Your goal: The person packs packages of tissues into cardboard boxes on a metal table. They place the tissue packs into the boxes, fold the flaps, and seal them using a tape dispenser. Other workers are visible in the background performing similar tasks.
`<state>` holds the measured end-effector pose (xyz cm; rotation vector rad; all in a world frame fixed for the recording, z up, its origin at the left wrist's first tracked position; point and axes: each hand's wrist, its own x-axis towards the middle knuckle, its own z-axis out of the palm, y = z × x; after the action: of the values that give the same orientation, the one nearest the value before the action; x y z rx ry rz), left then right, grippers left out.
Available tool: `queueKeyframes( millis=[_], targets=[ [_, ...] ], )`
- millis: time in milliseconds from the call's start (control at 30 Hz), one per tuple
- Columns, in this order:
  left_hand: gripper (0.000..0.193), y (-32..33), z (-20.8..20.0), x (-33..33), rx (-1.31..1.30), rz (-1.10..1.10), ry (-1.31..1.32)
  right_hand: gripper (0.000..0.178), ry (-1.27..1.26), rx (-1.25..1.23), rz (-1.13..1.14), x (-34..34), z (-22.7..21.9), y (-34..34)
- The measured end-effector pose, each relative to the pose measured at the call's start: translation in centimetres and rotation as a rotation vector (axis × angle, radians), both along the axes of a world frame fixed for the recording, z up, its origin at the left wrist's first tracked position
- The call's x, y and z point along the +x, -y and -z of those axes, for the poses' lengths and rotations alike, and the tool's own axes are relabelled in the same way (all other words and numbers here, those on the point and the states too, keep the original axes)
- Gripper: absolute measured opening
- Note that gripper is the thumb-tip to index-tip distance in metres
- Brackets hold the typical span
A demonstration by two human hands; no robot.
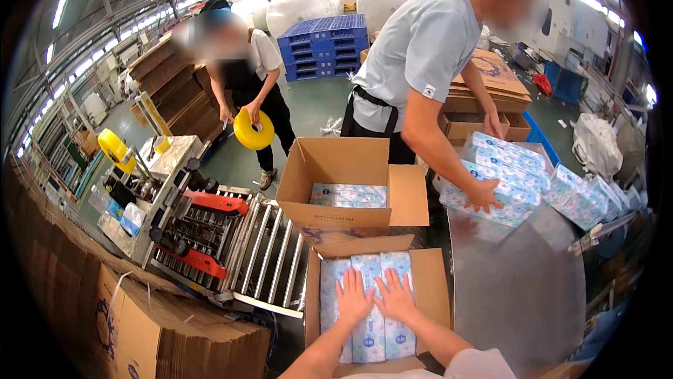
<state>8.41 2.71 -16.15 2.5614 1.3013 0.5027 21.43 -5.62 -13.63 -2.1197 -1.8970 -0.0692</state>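
Observation:
Both my hands lie flat on the tissue packs [368, 342] that fill an open cardboard box [431, 281] in front of me. My left hand [353, 299] has its fingers stretched over the left and middle packs. Beside it, my right hand [395, 298] rests with fingers spread on the middle and right ones. The packs are white and light blue and sit side by side in rows. Neither hand grips anything. The box flaps stand folded outward. Just beyond is a second open cardboard box [336, 221], partly filled with similar packs [348, 195].
At right a co-worker [413, 49] handles several tissue packs [501, 168] over a metal table [519, 288]. Another person [263, 77] holds a yellow tape roll [254, 130] at far left. A roller conveyor [263, 253] and stacked flat cartons [189, 337] lie left; blue pallets [322, 46] stand behind.

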Motion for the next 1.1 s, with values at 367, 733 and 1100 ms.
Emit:
queueKeyframes(
  millis=[367,733,1100],
  targets=[
    [0.051,4.0,-9.6,-7.4,-1.237,1.333,-0.471,0.047,0.156,0.349,-0.027,3.9,-10.2,-9.0],
    [0.012,-4.4,-9.5,-4.7,-0.011,0.705,-0.059,0.054,-0.152,0.041,0.052,-3.4,1.5,2.4],
    [0.04,-10.1,-0.6,4.5,-0.026,0.235,0.096,0.033,-0.032,0.006,0.187,-4.8,-0.9,5.4]
  ],
)
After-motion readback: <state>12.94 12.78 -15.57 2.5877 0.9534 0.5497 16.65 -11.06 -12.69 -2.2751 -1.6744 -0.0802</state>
